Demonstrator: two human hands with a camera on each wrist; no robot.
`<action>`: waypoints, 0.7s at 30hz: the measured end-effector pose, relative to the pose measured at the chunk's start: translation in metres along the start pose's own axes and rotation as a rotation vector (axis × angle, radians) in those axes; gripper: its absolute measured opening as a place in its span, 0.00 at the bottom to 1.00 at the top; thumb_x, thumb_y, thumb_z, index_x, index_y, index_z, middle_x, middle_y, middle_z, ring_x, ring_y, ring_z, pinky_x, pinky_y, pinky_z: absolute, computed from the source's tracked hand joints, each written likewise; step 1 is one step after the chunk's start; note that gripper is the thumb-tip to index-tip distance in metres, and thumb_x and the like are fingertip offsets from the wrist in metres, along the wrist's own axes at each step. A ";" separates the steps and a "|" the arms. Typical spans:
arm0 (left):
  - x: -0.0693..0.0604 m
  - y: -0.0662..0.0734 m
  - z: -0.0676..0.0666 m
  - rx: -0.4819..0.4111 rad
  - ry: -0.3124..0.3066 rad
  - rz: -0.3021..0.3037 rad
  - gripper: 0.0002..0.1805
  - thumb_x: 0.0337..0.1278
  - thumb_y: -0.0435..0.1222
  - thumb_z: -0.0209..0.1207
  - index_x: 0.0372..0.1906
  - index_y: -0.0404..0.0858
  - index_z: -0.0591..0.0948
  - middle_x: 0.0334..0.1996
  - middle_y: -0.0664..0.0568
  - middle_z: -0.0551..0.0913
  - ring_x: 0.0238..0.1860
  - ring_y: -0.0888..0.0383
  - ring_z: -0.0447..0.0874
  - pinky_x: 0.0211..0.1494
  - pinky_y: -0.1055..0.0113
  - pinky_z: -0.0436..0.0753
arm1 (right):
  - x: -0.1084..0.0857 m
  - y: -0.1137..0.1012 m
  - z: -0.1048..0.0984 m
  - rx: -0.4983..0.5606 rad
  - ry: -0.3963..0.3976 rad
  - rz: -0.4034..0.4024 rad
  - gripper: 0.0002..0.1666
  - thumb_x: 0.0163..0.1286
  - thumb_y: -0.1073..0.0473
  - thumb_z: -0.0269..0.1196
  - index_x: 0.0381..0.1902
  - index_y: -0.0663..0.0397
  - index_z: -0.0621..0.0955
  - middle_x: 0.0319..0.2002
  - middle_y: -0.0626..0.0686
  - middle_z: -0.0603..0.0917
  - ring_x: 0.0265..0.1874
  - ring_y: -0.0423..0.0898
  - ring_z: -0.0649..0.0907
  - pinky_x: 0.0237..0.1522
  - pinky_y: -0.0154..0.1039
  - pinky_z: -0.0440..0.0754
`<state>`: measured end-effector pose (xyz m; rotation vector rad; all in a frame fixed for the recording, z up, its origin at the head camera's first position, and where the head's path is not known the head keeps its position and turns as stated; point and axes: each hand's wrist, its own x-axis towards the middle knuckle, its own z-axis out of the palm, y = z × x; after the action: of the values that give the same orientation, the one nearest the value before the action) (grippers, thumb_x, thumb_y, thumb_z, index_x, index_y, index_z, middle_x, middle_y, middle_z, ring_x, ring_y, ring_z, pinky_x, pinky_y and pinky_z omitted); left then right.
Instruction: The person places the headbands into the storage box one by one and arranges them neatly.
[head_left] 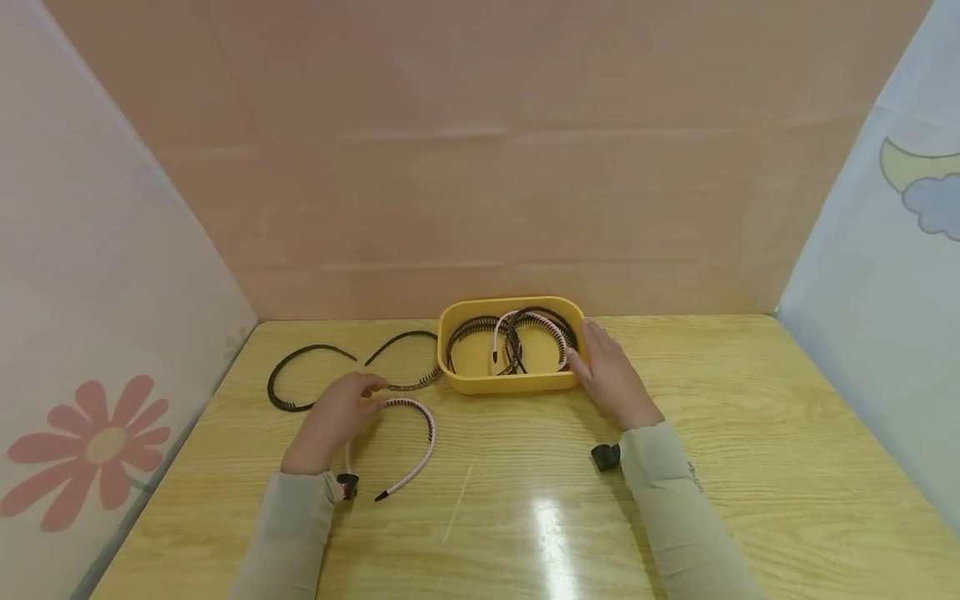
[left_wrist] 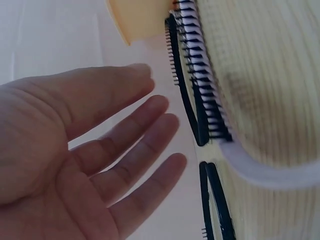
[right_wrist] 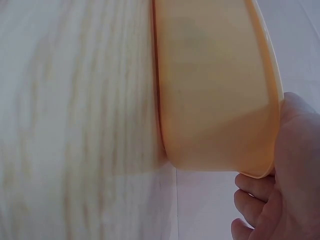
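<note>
In the head view, the left hand (head_left: 335,418) hovers over a pink headband (head_left: 429,451) and close to two black headbands (head_left: 275,382) (head_left: 406,335). The left wrist view shows that hand (left_wrist: 107,150) with its fingers spread apart and nothing between them, beside the pink headband (left_wrist: 280,176) with its dark teeth. The right hand (head_left: 613,377) holds the right end of a yellow box (head_left: 502,384), thumb near the front rim. In the right wrist view, the hand (right_wrist: 287,185) has its fingers bent at the end of the box (right_wrist: 215,100).
Inside the yellow box lie several black headbands (head_left: 480,323) and a pink one (head_left: 496,333). The box stands at the back edge of the wooden table (head_left: 510,500), by a plain backdrop (head_left: 480,183). Printed side panels (head_left: 135,275) (head_left: 885,317) flank the table.
</note>
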<state>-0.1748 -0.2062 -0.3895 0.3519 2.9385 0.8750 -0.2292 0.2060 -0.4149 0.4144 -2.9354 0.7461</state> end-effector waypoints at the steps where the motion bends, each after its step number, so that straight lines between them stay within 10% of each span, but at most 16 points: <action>1: 0.000 -0.001 0.000 -0.005 -0.013 -0.015 0.17 0.70 0.33 0.61 0.59 0.31 0.82 0.55 0.37 0.83 0.54 0.40 0.81 0.56 0.43 0.80 | 0.000 0.000 0.000 0.000 0.002 0.000 0.44 0.84 0.42 0.44 0.80 0.68 0.48 0.80 0.66 0.49 0.79 0.63 0.49 0.77 0.62 0.47; 21: -0.003 -0.019 -0.001 0.031 -0.102 -0.085 0.13 0.64 0.28 0.64 0.53 0.32 0.84 0.49 0.41 0.85 0.52 0.41 0.83 0.56 0.46 0.81 | 0.000 0.000 -0.001 0.001 0.003 0.001 0.42 0.84 0.45 0.45 0.80 0.69 0.48 0.80 0.66 0.49 0.79 0.64 0.50 0.77 0.63 0.46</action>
<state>-0.1758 -0.2227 -0.3992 0.2625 2.8526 0.7776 -0.2292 0.2064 -0.4143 0.4118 -2.9328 0.7479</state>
